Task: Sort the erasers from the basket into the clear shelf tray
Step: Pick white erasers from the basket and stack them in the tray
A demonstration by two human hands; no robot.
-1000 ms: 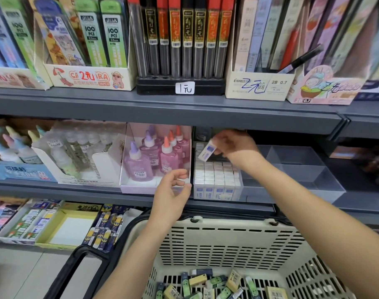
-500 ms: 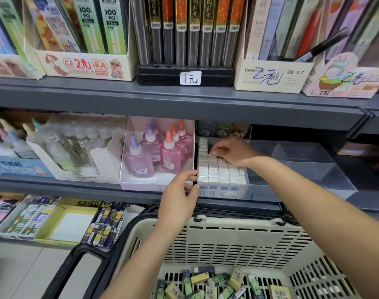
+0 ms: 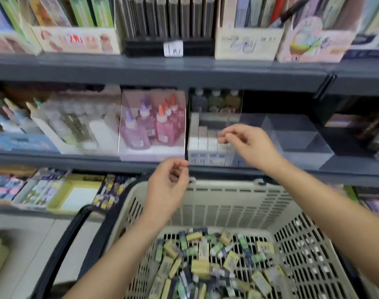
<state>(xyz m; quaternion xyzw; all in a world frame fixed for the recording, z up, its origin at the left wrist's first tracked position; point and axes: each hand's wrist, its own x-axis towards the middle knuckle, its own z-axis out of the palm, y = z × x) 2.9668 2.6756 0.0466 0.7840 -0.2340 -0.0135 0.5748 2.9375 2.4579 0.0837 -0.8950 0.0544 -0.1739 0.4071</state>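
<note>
The person's right hand [image 3: 249, 147] hangs over the left end of the clear plastic shelf tray [image 3: 296, 137], which sits on the middle grey metal shelf [image 3: 55, 157]. Its fingers are loosely curled, thumb and forefinger drawn near each other, and nothing shows between them. Just under its fingertips stand neat rows of white block erasers with blue-printed sleeves [image 3: 202, 143], packed upright in the tray's left compartment. The compartments to the right of them show only bare clear walls. The left hand [image 3: 166, 184] is lower and nearer, in front of the shelf edge and above the far rim of the beige slotted plastic shopping basket [image 3: 227, 203]. Its fingers are also loosely curled, with the thumb close to the fingertips, and no eraser is visible in it. The two hands are apart, neither touching the tray or the basket. On the basket's floor lies a loose heap of small wrapped erasers in yellow, green and dark sleeves [image 3: 205, 262], lying at all angles. The basket's black handle [image 3: 61, 244] hangs down on its left side. Just left of the tray stands a pale box of pink and purple glue bottles with coloured nozzles [image 3: 152, 130]. The whole view is blurred, so printed details cannot be read.
</note>
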